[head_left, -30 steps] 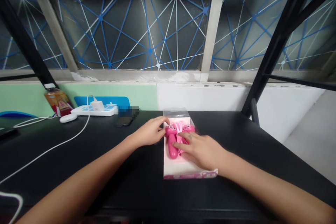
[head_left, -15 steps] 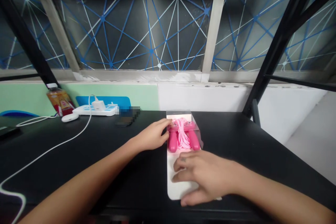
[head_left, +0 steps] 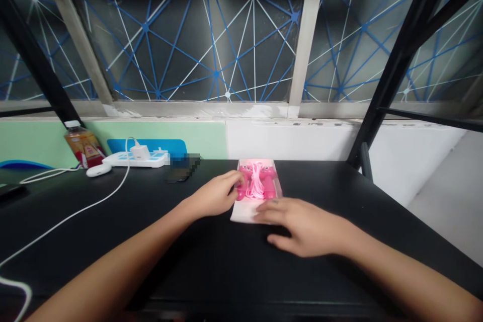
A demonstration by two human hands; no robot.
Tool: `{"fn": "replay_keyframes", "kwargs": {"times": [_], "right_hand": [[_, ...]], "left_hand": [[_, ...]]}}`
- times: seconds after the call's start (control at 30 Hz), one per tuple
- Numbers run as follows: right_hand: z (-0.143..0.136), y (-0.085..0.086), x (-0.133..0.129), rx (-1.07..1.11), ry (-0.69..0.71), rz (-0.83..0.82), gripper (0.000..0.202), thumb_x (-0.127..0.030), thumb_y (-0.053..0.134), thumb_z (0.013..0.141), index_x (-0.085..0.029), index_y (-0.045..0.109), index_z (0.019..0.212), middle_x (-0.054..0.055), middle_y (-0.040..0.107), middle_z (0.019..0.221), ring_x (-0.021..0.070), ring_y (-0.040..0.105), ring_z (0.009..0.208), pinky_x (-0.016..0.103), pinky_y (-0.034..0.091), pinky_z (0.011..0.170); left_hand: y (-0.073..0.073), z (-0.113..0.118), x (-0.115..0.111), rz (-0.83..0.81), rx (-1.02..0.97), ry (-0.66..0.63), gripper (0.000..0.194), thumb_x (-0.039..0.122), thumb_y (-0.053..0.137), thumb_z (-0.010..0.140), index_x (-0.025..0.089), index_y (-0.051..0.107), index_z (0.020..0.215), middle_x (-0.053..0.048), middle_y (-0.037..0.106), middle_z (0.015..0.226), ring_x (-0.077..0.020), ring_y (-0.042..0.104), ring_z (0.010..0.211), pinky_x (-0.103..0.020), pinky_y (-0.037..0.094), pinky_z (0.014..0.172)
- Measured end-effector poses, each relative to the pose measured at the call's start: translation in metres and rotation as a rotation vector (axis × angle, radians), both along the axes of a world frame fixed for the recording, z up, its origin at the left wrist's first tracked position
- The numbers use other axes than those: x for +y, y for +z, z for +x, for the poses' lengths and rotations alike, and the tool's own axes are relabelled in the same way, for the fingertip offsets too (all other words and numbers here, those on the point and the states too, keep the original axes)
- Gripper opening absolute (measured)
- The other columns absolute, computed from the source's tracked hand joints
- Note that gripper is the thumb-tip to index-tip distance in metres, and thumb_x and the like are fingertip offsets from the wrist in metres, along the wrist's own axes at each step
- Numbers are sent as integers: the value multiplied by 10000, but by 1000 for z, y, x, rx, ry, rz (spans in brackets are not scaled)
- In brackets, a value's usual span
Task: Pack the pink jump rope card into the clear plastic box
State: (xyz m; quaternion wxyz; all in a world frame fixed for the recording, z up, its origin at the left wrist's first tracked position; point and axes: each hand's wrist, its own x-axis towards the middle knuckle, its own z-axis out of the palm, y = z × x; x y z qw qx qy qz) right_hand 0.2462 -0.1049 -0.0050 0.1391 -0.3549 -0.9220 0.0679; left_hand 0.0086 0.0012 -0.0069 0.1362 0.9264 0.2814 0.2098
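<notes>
A pink jump rope with a bundled cord and two handles lies in a light-coloured box on the black table. My left hand is at the box's left side, its curled fingers around the edge by the left handle. Over the near right corner of the box lies my right hand, fingers spread and fingertips on the pale flap, thumb apart. The fingertips of both hands are slightly blurred.
On the black table at the left are a white power strip with a plug and cable, a white oval object and a drink bottle. A dark blurred-out item lies beside the strip. Black frame posts stand at both sides.
The long card that lay toward me has shortened to a small flap, its near end now farther away. My right hand has moved forward with it. My left hand stays at the left edge.
</notes>
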Motion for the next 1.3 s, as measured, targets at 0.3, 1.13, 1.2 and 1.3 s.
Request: {"fn": "replay_keyframes", "kwargs": {"times": [0.3, 1.13, 1.2, 1.3], "right_hand": [[30, -22, 25, 196, -313, 35, 624, -388, 622, 863, -238, 389, 1421, 128, 371, 1457, 284, 405, 1326, 470, 380, 1080], [42, -22, 37, 258, -326, -179, 408, -276, 606, 861, -191, 535, 1254, 23, 703, 825, 182, 655, 709, 302, 511, 651], [38, -25, 38, 171, -402, 44, 316, -303, 615, 861, -195, 588, 1156, 48, 679, 851, 213, 644, 754, 347, 518, 679], [30, -28, 39, 102, -388, 292, 251, -284, 620, 854, -183, 603, 1084, 120, 622, 1055, 275, 606, 967, 435, 524, 813]], "left_hand": [[8, -2, -6, -167, 24, -14, 268, 437, 528, 915, 232, 585, 1078, -55, 553, 1333, -244, 552, 1166, -369, 415, 1005], [1, -9, 4, -239, 103, -1, 379, 271, 587, 839, 231, 565, 1215, 30, 623, 730, -137, 585, 637, -247, 427, 619], [-2, -6, 3, -76, 90, 53, 272, 283, 566, 864, 231, 610, 1127, 33, 567, 688, -137, 548, 618, -253, 408, 607], [-6, -3, 0, 103, 75, 95, 256, 293, 581, 859, 253, 630, 1107, -5, 570, 832, -163, 569, 736, -287, 452, 691]]}}
